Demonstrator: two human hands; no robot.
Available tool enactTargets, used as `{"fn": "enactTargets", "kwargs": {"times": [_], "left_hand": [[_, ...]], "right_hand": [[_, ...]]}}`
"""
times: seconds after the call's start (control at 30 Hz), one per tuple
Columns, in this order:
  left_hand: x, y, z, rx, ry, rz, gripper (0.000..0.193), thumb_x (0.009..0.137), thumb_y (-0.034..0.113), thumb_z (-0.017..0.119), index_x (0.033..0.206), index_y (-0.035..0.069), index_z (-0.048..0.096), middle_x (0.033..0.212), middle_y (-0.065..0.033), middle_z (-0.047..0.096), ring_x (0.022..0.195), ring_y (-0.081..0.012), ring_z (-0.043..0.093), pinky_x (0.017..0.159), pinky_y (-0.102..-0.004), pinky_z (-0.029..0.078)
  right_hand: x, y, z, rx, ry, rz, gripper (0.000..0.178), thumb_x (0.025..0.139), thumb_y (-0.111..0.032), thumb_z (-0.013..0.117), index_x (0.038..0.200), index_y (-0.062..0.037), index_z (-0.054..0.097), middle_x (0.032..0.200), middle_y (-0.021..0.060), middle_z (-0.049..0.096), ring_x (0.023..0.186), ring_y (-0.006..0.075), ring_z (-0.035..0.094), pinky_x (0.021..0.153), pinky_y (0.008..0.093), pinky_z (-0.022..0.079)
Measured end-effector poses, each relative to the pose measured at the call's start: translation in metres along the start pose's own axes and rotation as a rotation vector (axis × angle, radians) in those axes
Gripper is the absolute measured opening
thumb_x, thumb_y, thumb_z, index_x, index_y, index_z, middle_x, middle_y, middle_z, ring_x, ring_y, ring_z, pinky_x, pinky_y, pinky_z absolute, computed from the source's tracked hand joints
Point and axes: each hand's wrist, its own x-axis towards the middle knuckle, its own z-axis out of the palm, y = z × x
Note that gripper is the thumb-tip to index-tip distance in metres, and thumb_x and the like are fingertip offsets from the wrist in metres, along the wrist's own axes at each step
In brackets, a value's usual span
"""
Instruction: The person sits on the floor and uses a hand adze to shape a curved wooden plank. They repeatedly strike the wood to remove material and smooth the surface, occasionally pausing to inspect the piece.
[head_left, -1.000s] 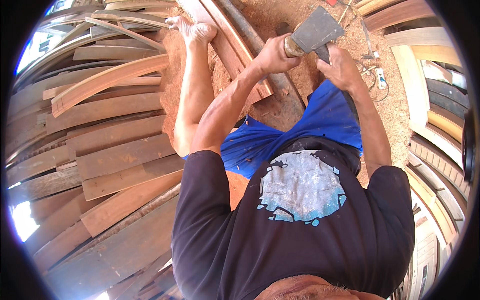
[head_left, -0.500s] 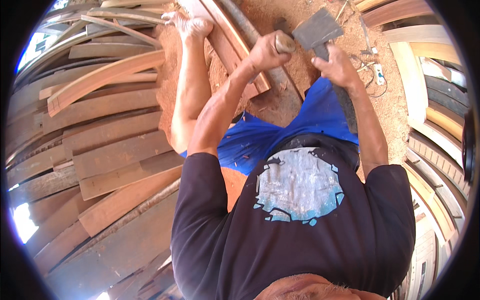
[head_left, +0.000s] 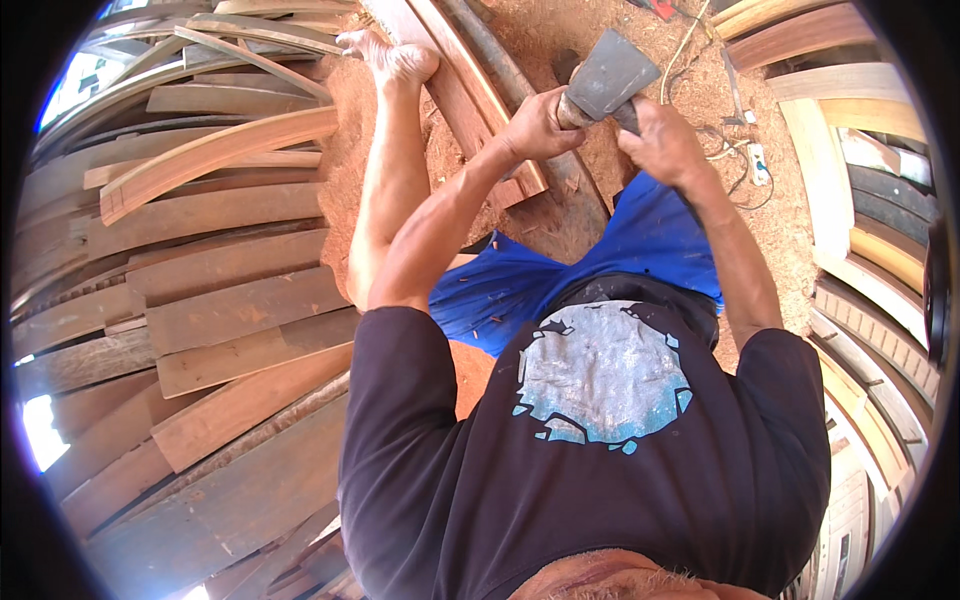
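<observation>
My left hand is closed round a thick wooden tool handle whose end pokes out beside the thumb. What lies below that handle is hidden by the hand. In my right hand is a hatchet with a broad, flat grey head, tilted toward the left hand. Its head overlaps the wooden handle in this view; whether they touch, I cannot tell. Beneath and left of my left hand, a long reddish plank with a raised edge lies along a dark beam. My bare left foot rests beside the plank.
Many stacked boards fill the left side, one curved piece on top. More timber lines the right. Sawdust covers the ground, with a white power strip and cables at right. Blue shorts cover my lap.
The hatchet's head has swung left and tilted, over the wooden handle's end. My left hand has shifted slightly down and left, and the right hand slightly down.
</observation>
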Motion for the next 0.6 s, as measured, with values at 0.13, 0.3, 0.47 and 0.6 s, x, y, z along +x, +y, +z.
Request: {"fn": "enactTargets", "kwargs": {"times": [0.13,0.3,0.47,0.6], "left_hand": [[-0.006,0.003,-0.007,-0.018,0.019,-0.109,0.034,0.075,0.018,0.08,0.103,0.003,0.066,0.093,-0.0095,0.073,0.089,-0.0179,0.069,0.083,-0.0357,0.056],[-0.004,0.004,-0.002,-0.014,-0.038,-0.104,0.036,0.074,0.021,0.08,0.104,0.005,0.067,0.093,-0.0117,0.073,0.089,-0.0223,0.071,0.083,-0.0378,0.057],[0.005,-0.004,-0.004,0.067,-0.018,-0.07,0.035,0.075,0.02,0.08,0.104,0.005,0.068,0.095,-0.0115,0.074,0.09,-0.0248,0.072,0.082,-0.0387,0.057],[-0.002,-0.005,-0.002,0.029,-0.162,-0.24,0.034,0.077,0.022,0.08,0.105,0.006,0.069,0.095,-0.0102,0.075,0.089,-0.0219,0.072,0.081,-0.0369,0.058]], "right_hand": [[-0.006,-0.016,-0.024,0.51,0.043,0.17,0.029,0.094,-0.021,0.065,0.107,0.0048,0.063,0.081,0.0105,0.066,0.067,0.0196,0.063,0.062,0.0353,0.055],[0.002,0.005,0.003,0.165,0.007,0.272,0.029,0.089,-0.02,0.067,0.103,0.0054,0.063,0.077,0.014,0.064,0.06,0.0212,0.062,0.058,0.0368,0.054],[-0.009,0.017,0.016,0.365,-0.139,0.219,0.038,0.089,-0.02,0.069,0.116,0.0047,0.06,0.076,0.0092,0.064,0.061,0.0189,0.063,0.058,0.0363,0.053],[-0.008,0.045,0.048,0.265,-0.054,0.075,0.038,0.085,-0.021,0.068,0.112,0.0054,0.064,0.075,0.0168,0.067,0.062,0.0238,0.068,0.062,0.0413,0.055]]}}
